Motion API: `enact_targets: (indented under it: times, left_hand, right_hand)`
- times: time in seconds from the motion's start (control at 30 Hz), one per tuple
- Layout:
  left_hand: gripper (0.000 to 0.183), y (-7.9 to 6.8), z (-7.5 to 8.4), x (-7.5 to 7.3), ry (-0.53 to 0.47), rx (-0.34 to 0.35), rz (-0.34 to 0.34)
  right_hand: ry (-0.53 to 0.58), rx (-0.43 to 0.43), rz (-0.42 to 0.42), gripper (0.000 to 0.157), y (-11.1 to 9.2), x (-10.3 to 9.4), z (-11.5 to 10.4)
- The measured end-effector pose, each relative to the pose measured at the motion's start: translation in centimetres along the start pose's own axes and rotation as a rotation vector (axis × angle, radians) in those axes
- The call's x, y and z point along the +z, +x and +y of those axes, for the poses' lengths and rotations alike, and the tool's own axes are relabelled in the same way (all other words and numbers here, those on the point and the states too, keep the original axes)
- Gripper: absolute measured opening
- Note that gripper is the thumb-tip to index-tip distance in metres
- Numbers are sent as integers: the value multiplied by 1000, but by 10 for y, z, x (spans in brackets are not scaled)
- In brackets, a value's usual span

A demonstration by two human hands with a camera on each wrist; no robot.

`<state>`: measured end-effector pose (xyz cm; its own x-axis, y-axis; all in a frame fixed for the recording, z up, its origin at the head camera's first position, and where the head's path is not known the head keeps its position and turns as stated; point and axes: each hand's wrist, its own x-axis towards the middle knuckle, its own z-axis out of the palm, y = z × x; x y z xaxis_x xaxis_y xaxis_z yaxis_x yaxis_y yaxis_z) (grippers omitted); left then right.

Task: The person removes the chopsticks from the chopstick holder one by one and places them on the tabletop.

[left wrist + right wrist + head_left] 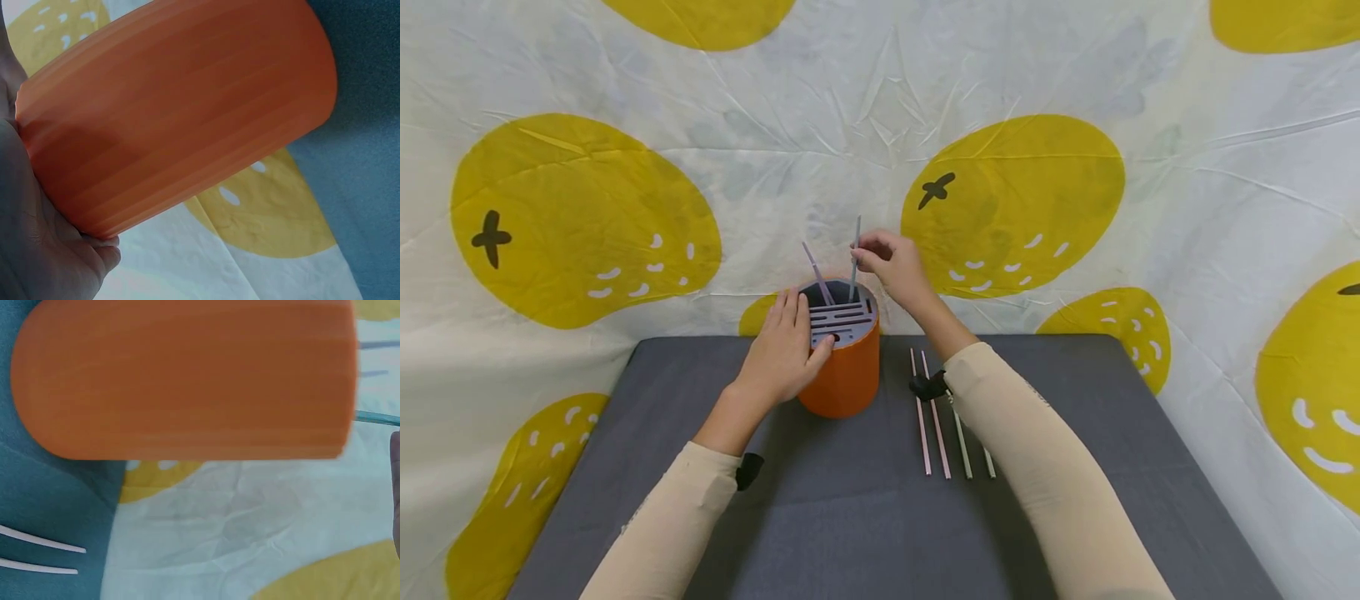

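An orange cylindrical utensil holder (842, 383) with a grey slotted top (850, 333) stands upright near the table's back edge. My left hand (781, 350) rests on its left rim, fingers extended along the top and thumb spread across the front. Above the rear opening, my right hand (891, 265) pinches a blue-grey chopstick (853, 279) near its upper end; the lower end is down inside the holder, hidden. Purple chopsticks (817, 271) lean to the left in that same opening. In the right wrist view, the held chopstick (378, 418) sticks out past the rim.
Two pink chopsticks (921, 425) and two pale green ones (962, 442) lie side by side on the grey table (865, 533), right of the holder. The right forearm partly covers them. A white curtain (820, 108) with yellow fruit prints hangs right behind the table.
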<state>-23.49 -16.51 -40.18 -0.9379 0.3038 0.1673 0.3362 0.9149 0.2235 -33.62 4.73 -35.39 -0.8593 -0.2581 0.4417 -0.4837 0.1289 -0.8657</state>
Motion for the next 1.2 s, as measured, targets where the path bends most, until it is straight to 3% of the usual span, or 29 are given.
enact_targets:
  times: [0.23,0.77,0.97,1.2]
  left_hand:
    - [84,0,1,-1,-3,1,-8]
    - [84,-1,-2,0,-11,-1,-13]
    - [84,0,-3,1,-5,1,-12]
    - [84,-1,-2,0,4,-2,-17]
  right_hand:
    - [120,-73,113,17,4,-17,-14]
    - [303,-180,230,10,-5,-64,-55]
    - [274,-155,247,12,-18,-88,-56]
    - [190,-94,264,13,-39,-121,-36]
